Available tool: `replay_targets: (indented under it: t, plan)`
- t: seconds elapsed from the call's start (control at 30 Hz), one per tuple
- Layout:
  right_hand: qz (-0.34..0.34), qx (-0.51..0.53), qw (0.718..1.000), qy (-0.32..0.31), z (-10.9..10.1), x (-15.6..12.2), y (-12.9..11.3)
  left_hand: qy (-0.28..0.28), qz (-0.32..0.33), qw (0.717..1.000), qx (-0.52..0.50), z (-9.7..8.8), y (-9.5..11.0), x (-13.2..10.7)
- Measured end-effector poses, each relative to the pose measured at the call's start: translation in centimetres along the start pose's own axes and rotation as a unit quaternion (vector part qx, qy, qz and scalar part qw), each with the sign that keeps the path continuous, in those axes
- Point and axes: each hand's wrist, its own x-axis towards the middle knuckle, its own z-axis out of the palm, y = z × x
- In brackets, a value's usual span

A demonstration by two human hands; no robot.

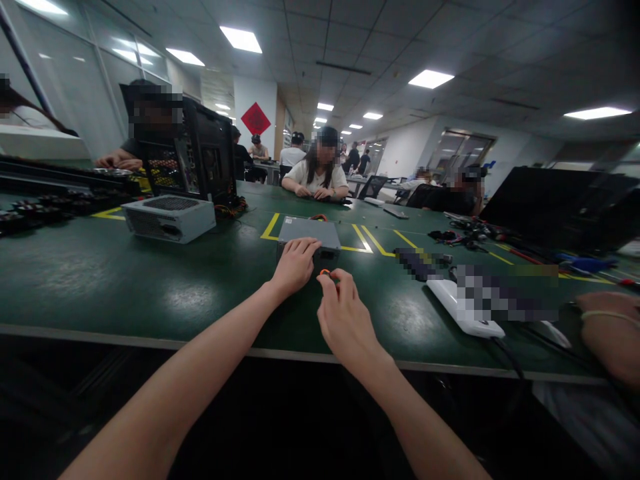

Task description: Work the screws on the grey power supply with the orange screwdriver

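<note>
A grey computer power supply (313,231) lies on the green table in front of me, with a bundle of cables behind it. My left hand (296,267) is on its near left part, fingers together across the top edge; its thumb is hidden. Just in front of the power supply's near right corner is my right hand (344,310), closed in a pinch. A small orange and green thing (325,272) shows at those fingertips, too small to name. The hand covers the rest of it.
A second power supply (170,219) sits to the left, before a black computer case (207,150). On the right lie a white power strip (463,310), cables and tools. Another person's arm (613,333) reaches in at right. A person (320,167) sits across the table.
</note>
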Motion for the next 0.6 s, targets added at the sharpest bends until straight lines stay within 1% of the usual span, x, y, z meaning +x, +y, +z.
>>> replay_targets:
  t: [0.07,0.2,0.27,0.33,0.43,0.5,0.57,0.6]
  plan:
    - [0.009,-0.012,1.0,0.007,0.2,-0.1,0.2,0.001,0.0,1.0,0.001,0.1,0.0,0.0]
    - [0.101,-0.043,0.994,0.012,0.1,0.3,1.1,0.001,0.003,1.0,-0.001,0.1,-0.1,-0.1]
    - [0.121,-0.019,0.992,0.002,-0.1,0.3,1.4,0.001,0.003,1.0,-0.001,0.1,-0.1,-0.1]
    - [0.107,0.034,0.994,-0.006,-0.3,0.1,1.4,0.002,-0.001,1.0,-0.002,0.0,0.0,-0.1]
    - [0.059,0.088,0.994,-0.007,-0.4,-0.3,0.9,0.001,-0.006,1.0,-0.004,-0.1,0.1,-0.1]
    - [0.039,0.077,0.996,-0.01,-0.3,-0.3,0.6,-0.001,-0.007,1.0,-0.003,-0.1,0.1,-0.1]
    - [0.049,0.037,0.998,-0.006,-0.1,-0.2,0.5,-0.002,-0.006,1.0,-0.002,-0.2,0.1,-0.1]
    - [0.065,0.014,0.998,-0.001,-0.1,0.0,0.6,-0.001,-0.004,1.0,-0.001,-0.1,0.1,-0.1]
